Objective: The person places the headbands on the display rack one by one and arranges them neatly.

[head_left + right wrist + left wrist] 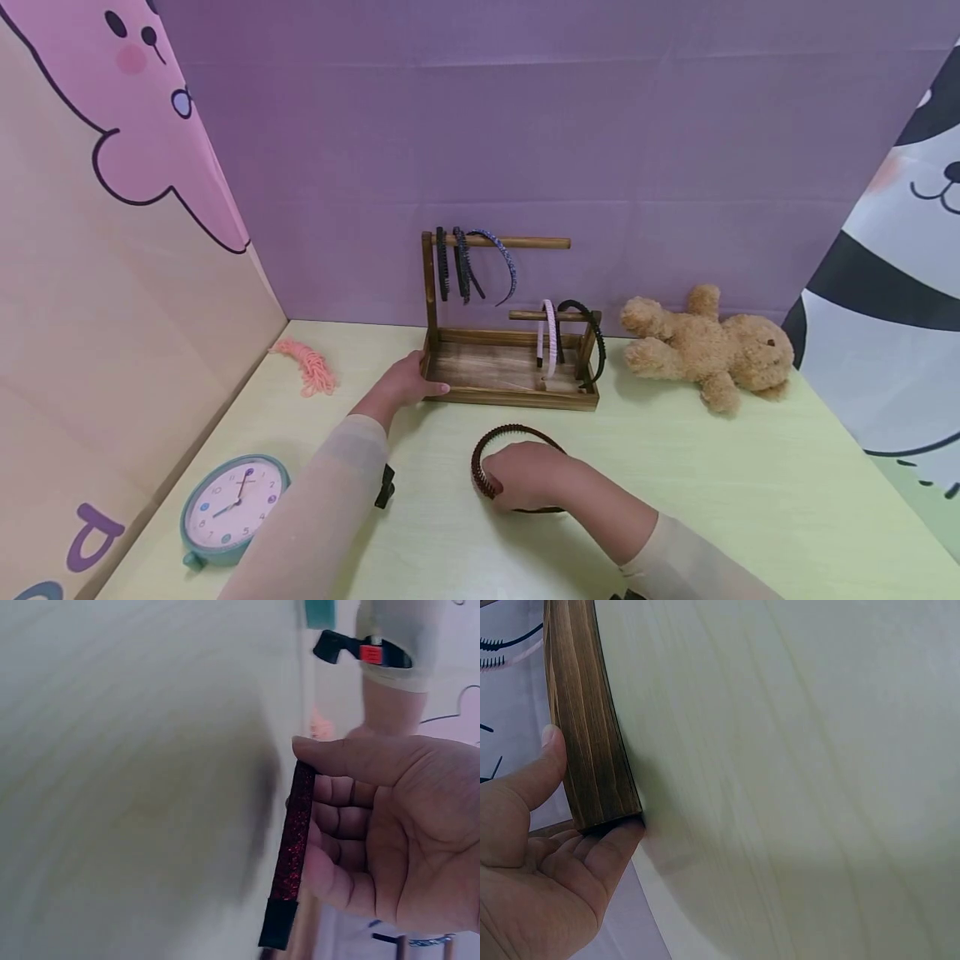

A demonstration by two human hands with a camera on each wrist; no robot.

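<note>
My left hand (405, 382) grips the left end of a wooden headband rack (517, 398). In the left wrist view its thumb lies along one side of the tray wall (592, 727) and its fingers curl at the corner. My right hand (528, 475) pinches a dark red toothed headband (480, 454) in front of the rack, low over the table. Red glitter and a black end tip show on this headband (294, 840) in the right wrist view. Dark headbands and a blue patterned one (504, 250) hang from the upper bar; a pink headband (551, 333) and a black one (600, 346) hang from the lower bar.
A plush toy (705, 346) lies right of the rack. Pink yarn (309, 365) rests on the left side of the pale table (720, 500). A teal-rimmed clock (232, 508) stands near the left forearm. A purple backdrop (562, 150) rises behind the rack.
</note>
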